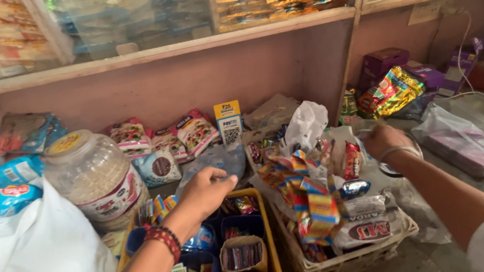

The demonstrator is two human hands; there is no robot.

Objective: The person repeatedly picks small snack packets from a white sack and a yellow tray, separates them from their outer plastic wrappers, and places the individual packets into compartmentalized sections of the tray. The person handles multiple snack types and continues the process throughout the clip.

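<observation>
Left hand point(207, 191): held half-curled, empty, over the yellow crate point(267, 237).
Right hand point(383, 139): grip hidden, beside the snack basket point(355, 254).

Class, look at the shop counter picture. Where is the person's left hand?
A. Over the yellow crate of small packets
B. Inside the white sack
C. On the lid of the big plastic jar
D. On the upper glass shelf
A. The left hand, with a red beaded band at the wrist, hangs over the far end of the yellow crate, with the plastic jar off to its left.
</observation>
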